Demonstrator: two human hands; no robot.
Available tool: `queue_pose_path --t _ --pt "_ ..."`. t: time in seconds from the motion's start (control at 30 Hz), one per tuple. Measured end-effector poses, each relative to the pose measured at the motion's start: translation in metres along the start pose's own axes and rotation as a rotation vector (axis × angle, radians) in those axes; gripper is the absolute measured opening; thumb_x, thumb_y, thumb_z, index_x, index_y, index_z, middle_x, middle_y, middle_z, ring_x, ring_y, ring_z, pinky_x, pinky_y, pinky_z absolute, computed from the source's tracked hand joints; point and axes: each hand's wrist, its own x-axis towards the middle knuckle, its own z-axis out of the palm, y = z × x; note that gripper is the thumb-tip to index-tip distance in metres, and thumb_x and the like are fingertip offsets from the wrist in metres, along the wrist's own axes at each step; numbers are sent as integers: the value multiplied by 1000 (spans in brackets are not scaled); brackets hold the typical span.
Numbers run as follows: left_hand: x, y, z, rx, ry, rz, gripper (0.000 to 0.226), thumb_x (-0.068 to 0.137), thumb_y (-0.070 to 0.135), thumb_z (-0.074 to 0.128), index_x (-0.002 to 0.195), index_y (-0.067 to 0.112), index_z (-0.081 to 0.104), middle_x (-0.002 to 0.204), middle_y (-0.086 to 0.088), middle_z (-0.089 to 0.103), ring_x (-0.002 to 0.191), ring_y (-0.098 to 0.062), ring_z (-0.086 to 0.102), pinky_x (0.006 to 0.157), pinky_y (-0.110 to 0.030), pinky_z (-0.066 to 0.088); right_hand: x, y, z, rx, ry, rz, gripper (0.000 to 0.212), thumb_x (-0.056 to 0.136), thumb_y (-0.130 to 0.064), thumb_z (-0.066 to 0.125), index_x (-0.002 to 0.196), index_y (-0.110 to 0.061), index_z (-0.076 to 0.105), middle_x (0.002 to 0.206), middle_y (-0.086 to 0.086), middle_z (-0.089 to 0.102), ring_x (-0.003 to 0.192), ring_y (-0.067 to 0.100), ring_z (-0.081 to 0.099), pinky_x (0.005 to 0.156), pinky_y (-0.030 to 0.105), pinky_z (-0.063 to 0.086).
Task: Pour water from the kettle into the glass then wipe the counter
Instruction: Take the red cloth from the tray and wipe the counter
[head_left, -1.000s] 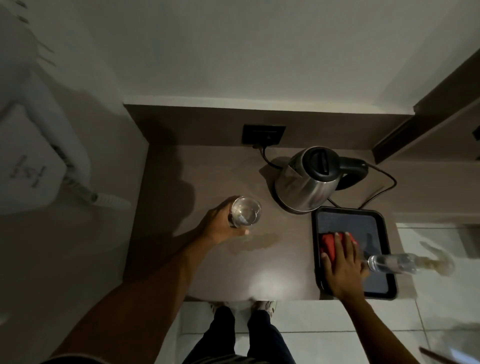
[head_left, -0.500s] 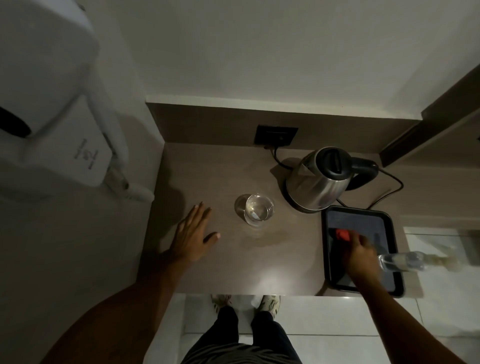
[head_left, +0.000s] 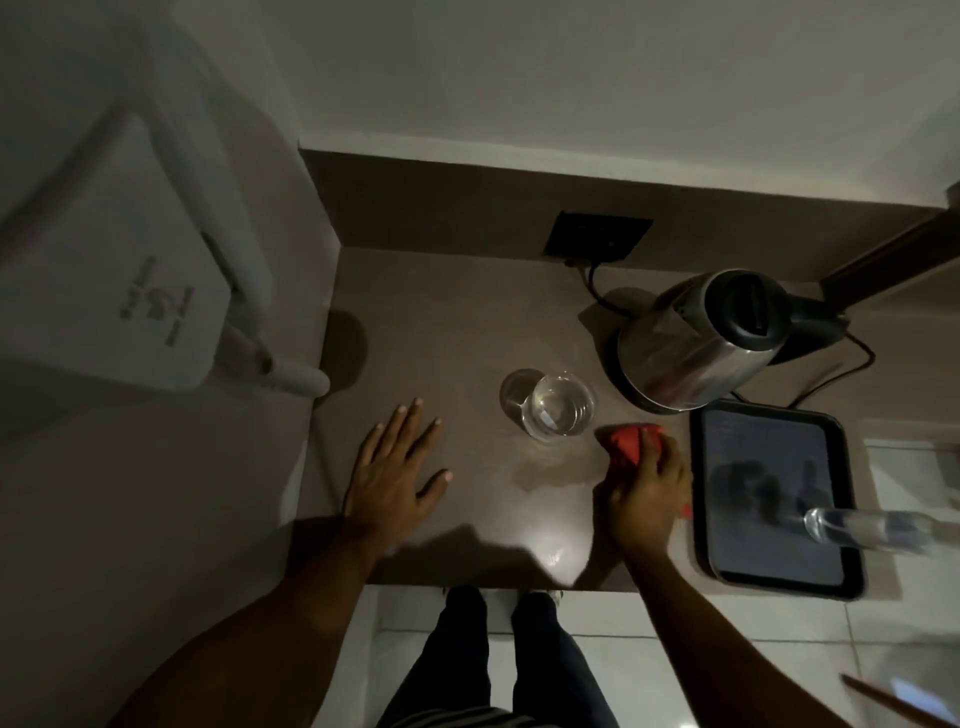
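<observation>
Right hand (head_left: 647, 491) carried crumpled red cloth (head_left: 626, 441) off black tray (head_left: 774, 493) onto brown table (head_left: 457, 322), gripping it; left hand (head_left: 395, 473) flat, fingers spread. Clear glass (head_left: 558, 410) at centre filled; wiping barely begun.

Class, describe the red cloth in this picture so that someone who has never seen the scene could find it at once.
Start at the brown counter and find the steel electric kettle at its back right. Just in front of it, between the clear glass of water and the dark rectangular tray, the right hand presses down a crumpled red cloth. It is the only brightly coloured thing there.
</observation>
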Motion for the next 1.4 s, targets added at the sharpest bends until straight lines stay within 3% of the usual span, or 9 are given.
queue_pose_path --t 0.2,0.37,0.57,0.63,0.73,0.87,1.1,1.3,1.4 --pt "0 -4 11 -33 118 24 56 103 49 29 154 26 34 167 -4 25 154 -22 24 120 -45 25 -53 -54 51 104 114 79 60 80 -16 66 137 -6 50 140 29 46 124 51 43 103 61 38" --pt "0 -4 8 -30 108 27 53 105 43 22 154 26 34 166 -3 26 153 -21 24 120 -42 19 -106 -79 72 76 -231 -451 78 65 -21 88 136 -15 55 134 22 59 120 45 58 92 59 52" --pt "-1 -2 1 -21 78 1 54 105 45 19 153 25 36 166 -3 26 153 -22 25 120 -44 24 -37 -12 20 34 -465 -1065 44 94 -27 58 138 -24 54 148 -4 49 141 7 32 115 35 31" --pt "-1 -2 1 -25 71 -6 54 105 46 18 153 25 33 166 -2 25 153 -21 23 121 -46 25 -7 15 3 70 -295 -950 46 82 -15 66 127 -18 61 141 6 56 139 20 41 114 40 32" --pt "0 -1 1 -15 81 -1 53 105 45 21 153 25 33 166 -3 25 153 -22 24 120 -46 26 12 23 2 8 -70 -313 72 66 -7 76 134 -7 53 143 26 47 130 49 42 107 59 36" --pt "-1 0 0 8 73 3 53 104 43 26 153 25 36 167 -3 25 153 -22 23 121 -45 24 -19 -29 31 115 80 57 67 76 -5 67 140 -7 47 145 27 41 129 50 35 107 59 36" --pt "0 0 0 13 89 0 54 102 40 30 153 23 38 166 -5 27 152 -23 27 120 -45 25 -97 -62 57 56 -239 -498 68 66 -24 89 128 -9 64 133 20 61 122 43 56 96 62 49" --pt "1 1 -3 12 83 -5 54 102 41 30 152 23 39 165 -4 27 152 -23 25 120 -43 22 -34 -11 15 -6 -470 -1175 41 93 -33 59 133 -23 59 142 1 57 137 20 42 115 37 31" --pt "-5 0 -2 18 72 0 54 103 42 28 153 24 37 166 -4 26 153 -22 23 121 -42 17 7 29 -10 32 -320 -987 32 88 -23 59 118 -15 69 131 12 64 129 31 53 107 51 42"
